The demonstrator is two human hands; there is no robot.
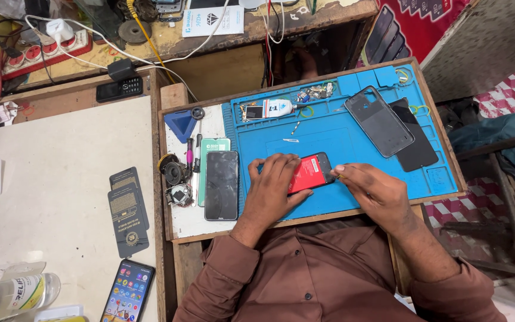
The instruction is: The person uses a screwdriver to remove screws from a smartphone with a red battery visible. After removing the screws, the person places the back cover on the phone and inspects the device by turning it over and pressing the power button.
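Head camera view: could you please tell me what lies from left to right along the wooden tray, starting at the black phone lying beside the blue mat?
Black phone → left hand → red phone → right hand → grey back cover → dark panel partly beneath it.

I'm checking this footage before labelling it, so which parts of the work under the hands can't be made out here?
- Head view: the left hand covers most of the red phone; its left end is hidden.
- Whatever the right hand pinches at the phone's edge is too small to identify.
- The loose parts at the top of the blue mat are too small to identify.
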